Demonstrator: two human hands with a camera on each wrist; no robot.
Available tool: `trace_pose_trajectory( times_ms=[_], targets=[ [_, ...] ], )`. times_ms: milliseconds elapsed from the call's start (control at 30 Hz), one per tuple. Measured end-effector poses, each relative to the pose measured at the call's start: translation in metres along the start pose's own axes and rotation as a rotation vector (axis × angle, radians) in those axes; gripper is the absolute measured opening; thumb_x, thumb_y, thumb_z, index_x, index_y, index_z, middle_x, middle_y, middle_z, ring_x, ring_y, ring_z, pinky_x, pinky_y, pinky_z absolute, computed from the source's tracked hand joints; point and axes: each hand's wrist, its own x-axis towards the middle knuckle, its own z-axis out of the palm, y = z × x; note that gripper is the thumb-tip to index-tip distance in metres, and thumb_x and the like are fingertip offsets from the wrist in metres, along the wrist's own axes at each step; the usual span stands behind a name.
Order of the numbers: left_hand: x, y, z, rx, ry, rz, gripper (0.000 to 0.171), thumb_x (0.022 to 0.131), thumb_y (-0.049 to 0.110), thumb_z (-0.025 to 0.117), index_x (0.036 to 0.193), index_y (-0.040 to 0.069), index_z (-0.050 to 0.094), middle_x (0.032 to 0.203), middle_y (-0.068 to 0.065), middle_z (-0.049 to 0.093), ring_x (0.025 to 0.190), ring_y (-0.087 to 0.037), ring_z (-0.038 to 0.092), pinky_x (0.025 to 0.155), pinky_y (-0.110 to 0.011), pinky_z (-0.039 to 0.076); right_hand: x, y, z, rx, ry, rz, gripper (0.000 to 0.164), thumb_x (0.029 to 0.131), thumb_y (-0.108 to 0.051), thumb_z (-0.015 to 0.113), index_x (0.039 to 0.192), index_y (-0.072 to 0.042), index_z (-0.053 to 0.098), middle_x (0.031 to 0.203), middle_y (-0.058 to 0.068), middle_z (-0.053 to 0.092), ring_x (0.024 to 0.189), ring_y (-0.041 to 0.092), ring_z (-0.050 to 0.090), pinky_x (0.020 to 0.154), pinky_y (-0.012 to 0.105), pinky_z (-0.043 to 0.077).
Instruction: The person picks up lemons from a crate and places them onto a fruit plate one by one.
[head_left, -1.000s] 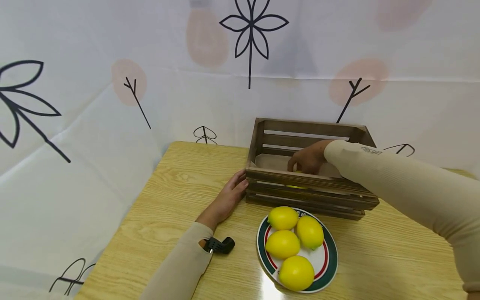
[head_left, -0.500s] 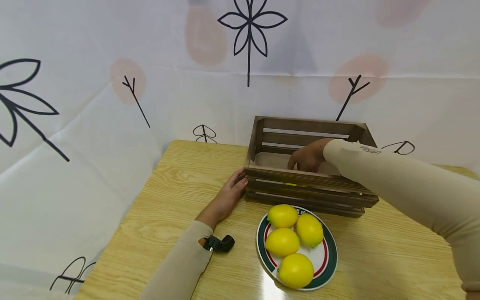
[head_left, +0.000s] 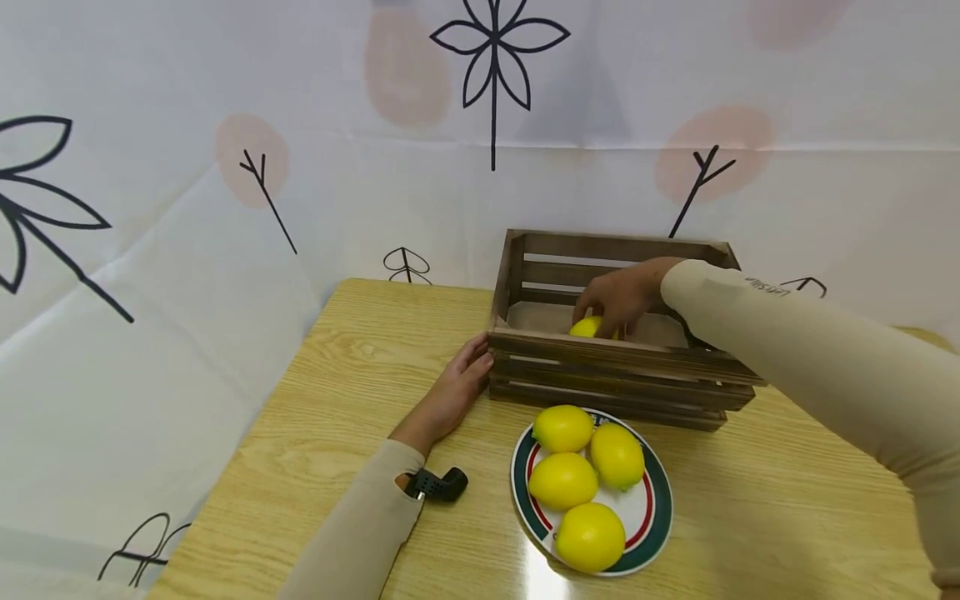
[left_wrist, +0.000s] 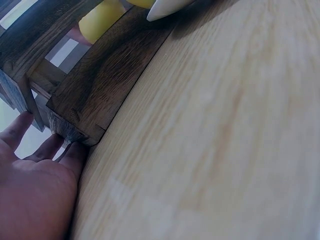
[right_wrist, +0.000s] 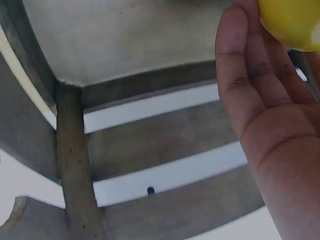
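In the head view my right hand (head_left: 626, 292) reaches down into a dark slatted wooden crate (head_left: 622, 348) and grips a yellow lemon (head_left: 585, 327) just behind the front rim. The right wrist view shows fingers (right_wrist: 231, 37) against that lemon (right_wrist: 295, 22); the thumb is out of sight there. My left hand (head_left: 453, 390) rests against the crate's left end. Seen from the left wrist, its extended fingertips touch the crate's lower corner (left_wrist: 67, 127). Several more lemons (head_left: 590, 537) lie on a round plate (head_left: 662, 517) with a green rim, in front of the crate.
The crate and plate stand on a wood-grain table (head_left: 322, 433). Behind it hangs a white cloth (head_left: 330, 192) with leaf drawings, close to the crate's back. A black strap device (head_left: 442, 484) sits on my left wrist.
My right hand has risen slightly inside the crate, bringing the lemon up from behind the front slats into view above the rim. My left hand stays at the crate's end.
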Motion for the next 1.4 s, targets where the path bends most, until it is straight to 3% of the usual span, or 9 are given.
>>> trace_pose_trajectory(
  times_ms=[100, 300, 600, 967, 1167, 1400],
  targets=[
    [0.0, 0.0, 0.0, -0.003, -0.002, -0.001, 0.062, 0.094, 0.034, 0.048, 0.146, 0.018, 0.019, 0.152, -0.009, 0.017, 0.14, -0.025, 0.018, 0.115, -0.045, 0.015, -0.009, -0.003, -0.003, -0.006, 0.032, -0.014, 0.046, 0.084, -0.024, 0.066, 0.126, -0.012, 0.052, 0.112, 0.012, 0.058, 0.084, 0.015, 0.062, 0.076, 0.034, 0.055],
    [-0.001, 0.003, 0.0, -0.003, 0.001, 0.004, 0.057, 0.097, 0.028, 0.043, 0.147, 0.017, 0.017, 0.152, -0.009, 0.016, 0.14, -0.025, 0.019, 0.115, -0.044, 0.015, -0.033, -0.008, -0.01, 0.007, 0.153, -0.045, 0.057, 0.081, -0.033, 0.069, 0.129, -0.012, 0.048, 0.115, 0.013, 0.055, 0.09, 0.019, 0.06, 0.076, 0.033, 0.054],
    [0.001, 0.0, -0.002, 0.0, 0.008, 0.014, 0.056, 0.095, 0.032, 0.047, 0.145, 0.02, 0.022, 0.15, -0.007, 0.022, 0.139, -0.024, 0.022, 0.115, -0.043, 0.016, -0.058, -0.003, -0.007, 0.078, 0.336, -0.077, 0.055, 0.081, -0.035, 0.068, 0.127, -0.013, 0.048, 0.114, 0.012, 0.053, 0.089, 0.02, 0.056, 0.074, 0.032, 0.053],
    [0.002, 0.004, 0.0, -0.002, 0.003, 0.006, 0.056, 0.097, 0.03, 0.045, 0.145, 0.016, 0.021, 0.15, -0.009, 0.021, 0.139, -0.024, 0.022, 0.115, -0.043, 0.016, -0.089, -0.003, 0.018, 0.151, 0.535, -0.129, 0.046, 0.088, -0.029, 0.06, 0.128, -0.017, 0.042, 0.115, 0.01, 0.053, 0.094, 0.022, 0.057, 0.071, 0.031, 0.052],
    [0.002, 0.003, 0.001, -0.003, 0.004, -0.008, 0.056, 0.098, 0.027, 0.042, 0.147, 0.015, 0.017, 0.151, -0.011, 0.017, 0.14, -0.026, 0.018, 0.115, -0.043, 0.015, -0.1, -0.007, 0.037, 0.186, 0.615, -0.156, 0.041, 0.089, -0.029, 0.06, 0.126, -0.022, 0.044, 0.115, 0.004, 0.054, 0.088, 0.021, 0.056, 0.07, 0.032, 0.049],
    [0.001, 0.002, 0.004, -0.023, -0.007, 0.002, 0.057, 0.098, 0.028, 0.044, 0.146, 0.016, 0.018, 0.151, -0.01, 0.018, 0.14, -0.026, 0.02, 0.115, -0.043, 0.015, -0.111, -0.007, 0.062, 0.235, 0.705, -0.252, 0.038, 0.089, -0.024, 0.06, 0.124, -0.024, 0.046, 0.115, 0.0, 0.052, 0.084, 0.022, 0.056, 0.066, 0.029, 0.049]
  ],
)
